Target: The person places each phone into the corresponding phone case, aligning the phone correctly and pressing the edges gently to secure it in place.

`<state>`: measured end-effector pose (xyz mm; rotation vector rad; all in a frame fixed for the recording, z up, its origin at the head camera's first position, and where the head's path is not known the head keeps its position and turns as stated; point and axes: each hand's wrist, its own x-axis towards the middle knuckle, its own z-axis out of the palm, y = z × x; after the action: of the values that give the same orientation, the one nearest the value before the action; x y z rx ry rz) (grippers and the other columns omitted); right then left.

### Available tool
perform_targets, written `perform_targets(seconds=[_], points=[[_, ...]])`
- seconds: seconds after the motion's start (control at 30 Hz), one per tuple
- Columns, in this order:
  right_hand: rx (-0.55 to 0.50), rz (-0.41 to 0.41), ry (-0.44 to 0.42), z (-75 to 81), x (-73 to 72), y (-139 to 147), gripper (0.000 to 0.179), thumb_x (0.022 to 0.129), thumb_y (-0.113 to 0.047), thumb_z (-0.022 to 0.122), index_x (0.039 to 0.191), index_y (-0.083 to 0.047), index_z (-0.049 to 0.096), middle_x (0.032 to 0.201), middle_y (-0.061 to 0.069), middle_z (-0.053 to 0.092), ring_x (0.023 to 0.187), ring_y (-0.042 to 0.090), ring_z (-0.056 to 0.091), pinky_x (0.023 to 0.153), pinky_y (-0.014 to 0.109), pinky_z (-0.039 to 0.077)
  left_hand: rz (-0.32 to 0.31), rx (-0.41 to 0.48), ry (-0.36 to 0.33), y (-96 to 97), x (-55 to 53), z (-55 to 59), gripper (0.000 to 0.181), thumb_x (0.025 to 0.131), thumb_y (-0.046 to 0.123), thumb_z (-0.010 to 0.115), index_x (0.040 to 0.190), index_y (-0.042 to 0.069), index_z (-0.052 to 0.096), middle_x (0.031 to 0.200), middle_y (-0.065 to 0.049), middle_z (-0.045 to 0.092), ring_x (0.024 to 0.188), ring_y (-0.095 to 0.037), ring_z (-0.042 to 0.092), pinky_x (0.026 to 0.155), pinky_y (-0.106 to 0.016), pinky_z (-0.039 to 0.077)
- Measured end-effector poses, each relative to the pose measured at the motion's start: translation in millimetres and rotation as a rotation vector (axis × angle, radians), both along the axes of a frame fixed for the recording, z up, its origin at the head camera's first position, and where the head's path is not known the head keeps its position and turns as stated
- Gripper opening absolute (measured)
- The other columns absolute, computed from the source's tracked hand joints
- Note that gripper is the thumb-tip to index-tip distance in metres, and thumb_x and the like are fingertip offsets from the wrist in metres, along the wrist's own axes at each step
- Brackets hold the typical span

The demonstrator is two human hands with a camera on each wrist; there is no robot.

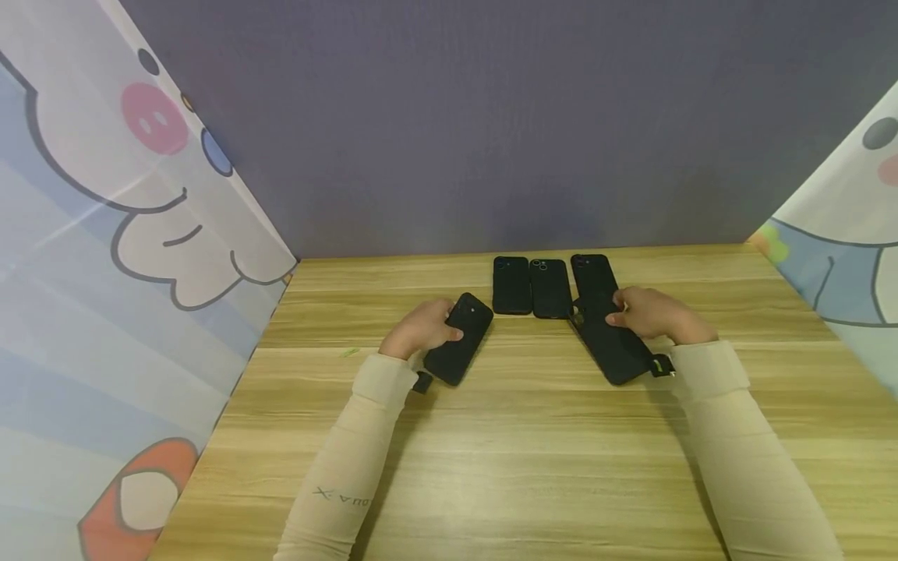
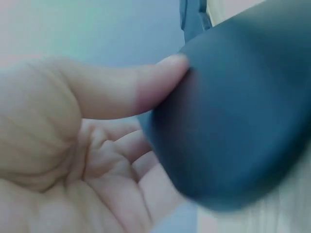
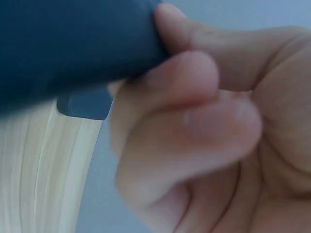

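My left hand (image 1: pixel 423 326) grips a black phone (image 1: pixel 459 347) by its side edge, camera corner at the far end. Seen from the left wrist, the thumb (image 2: pixel 121 87) presses the near edge of that phone, whose surface is blurred. On the right, my right hand (image 1: pixel 655 313) pinches another black phone (image 1: pixel 613 351), tilted over the table. This second phone partly covers a black phone (image 1: pixel 592 271) lying behind it. In the right wrist view, curled fingers (image 3: pixel 180 131) and the thumb meet at the phone's edge (image 3: pixel 97 43).
Two more black phones, one (image 1: pixel 511 288) beside the other (image 1: pixel 551 292), lie side by side near the back of the wooden table (image 1: pixel 484 467). A grey panel (image 1: pixel 491 125) rises behind the table. Cartoon-printed sheets (image 1: pixel 84 312) flank both sides.
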<state>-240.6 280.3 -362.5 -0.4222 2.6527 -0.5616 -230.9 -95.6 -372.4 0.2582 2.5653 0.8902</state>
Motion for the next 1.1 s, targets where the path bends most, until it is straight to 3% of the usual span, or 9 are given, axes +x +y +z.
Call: perform_targets(seconds=[0.1, 0.17, 0.3, 0.4, 0.5, 0.73, 0.87, 0.93, 1.1], points=[[-0.077, -0.019, -0.037, -0.3, -1.5, -2, 0.020, 0.109, -0.014, 0.049, 0.100, 0.004, 0.047, 0.068, 0.004, 0.043, 0.057, 0.016, 0.040, 0.058, 0.032, 0.038, 0.040, 0.177, -0.068, 0.8, -4.3, -2.2, 0.039, 0.101, 0.006, 0.063, 0.138, -0.001, 0.052, 0.125, -0.021, 0.067, 0.103, -0.029, 0.072, 0.091, -0.041, 0.060], [-0.151, -0.034, -0.069, -0.3, -2.2, -3, 0.017, 0.110, -0.012, 0.045, 0.098, 0.000, 0.041, 0.065, -0.001, 0.036, 0.053, 0.013, 0.033, 0.054, 0.029, 0.035, 0.063, 0.313, -0.124, 1.9, -7.7, -3.8, 0.040, 0.100, -0.001, 0.059, 0.139, -0.002, 0.049, 0.125, -0.022, 0.066, 0.104, -0.031, 0.073, 0.089, -0.041, 0.061], [-0.304, -0.059, -0.146, 0.9, -3.1, -9, 0.011, 0.111, -0.009, 0.040, 0.109, 0.000, 0.034, 0.073, 0.000, 0.035, 0.053, 0.012, 0.031, 0.052, 0.029, 0.033, 0.095, 0.481, -0.184, 4.8, -12.7, -6.4, 0.048, 0.100, -0.006, 0.055, 0.146, -0.002, 0.043, 0.129, -0.023, 0.065, 0.119, -0.034, 0.067, 0.103, -0.045, 0.055], [-0.377, -0.086, -0.148, 2.9, -4.5, -14, 0.012, 0.112, -0.010, 0.039, 0.110, 0.000, 0.032, 0.077, 0.001, 0.033, 0.054, 0.012, 0.032, 0.053, 0.030, 0.034, 0.141, 0.515, -0.171, 8.0, -15.0, -7.1, 0.053, 0.103, 0.002, 0.056, 0.152, -0.002, 0.037, 0.140, -0.021, 0.059, 0.132, -0.032, 0.059, 0.114, -0.047, 0.046], [-0.425, -0.134, -0.083, 6.1, -7.6, -18, 0.013, 0.112, -0.012, 0.040, 0.113, 0.001, 0.037, 0.075, 0.002, 0.034, 0.057, 0.014, 0.036, 0.055, 0.031, 0.037, 0.192, 0.583, -0.153, 13.6, -18.7, -7.5, 0.056, 0.104, 0.007, 0.057, 0.154, -0.002, 0.034, 0.143, -0.020, 0.057, 0.133, -0.032, 0.058, 0.115, -0.047, 0.045], [-0.533, -0.269, 0.022, 15.4, -18.0, -30, 0.026, 0.113, -0.029, 0.035, 0.099, -0.007, 0.035, 0.081, 0.004, 0.032, 0.068, 0.021, 0.040, 0.066, 0.034, 0.049, 0.320, 0.832, -0.101, 30.3, -28.2, -8.9, 0.031, 0.102, 0.002, 0.060, 0.133, 0.000, 0.056, 0.124, -0.019, 0.070, 0.100, -0.026, 0.074, 0.098, -0.046, 0.058], [-0.579, -0.316, 0.053, 16.6, -22.6, -40, 0.035, 0.113, -0.028, 0.036, 0.132, -0.001, 0.045, 0.089, 0.005, 0.038, 0.069, 0.018, 0.042, 0.067, 0.030, 0.050, 0.390, 0.936, -0.083, 39.1, -31.3, -11.0, 0.033, 0.101, 0.000, 0.059, 0.134, -0.003, 0.057, 0.125, -0.023, 0.069, 0.099, -0.025, 0.075, 0.089, -0.036, 0.061], [-0.600, -0.341, 0.068, 15.8, -25.0, -44, 0.050, 0.113, -0.026, 0.037, 0.153, 0.004, 0.033, 0.099, 0.006, 0.044, 0.069, 0.014, 0.044, 0.067, 0.027, 0.051, 0.413, 0.961, -0.075, 42.0, -32.8, -12.8, 0.034, 0.102, 0.000, 0.059, 0.135, -0.004, 0.057, 0.126, -0.023, 0.069, 0.100, -0.022, 0.074, 0.086, -0.030, 0.061], [-0.644, -0.373, 0.082, 10.1, -31.0, -50, 0.058, 0.112, -0.024, 0.038, 0.159, 0.006, 0.021, 0.123, 0.014, 0.049, 0.068, 0.008, 0.044, 0.065, 0.022, 0.050, 0.431, 0.977, -0.049, 44.9, -35.9, -16.9, 0.029, 0.104, 0.003, 0.055, 0.132, -0.004, 0.062, 0.111, -0.010, 0.070, 0.093, -0.013, 0.067, 0.080, -0.024, 0.057]])
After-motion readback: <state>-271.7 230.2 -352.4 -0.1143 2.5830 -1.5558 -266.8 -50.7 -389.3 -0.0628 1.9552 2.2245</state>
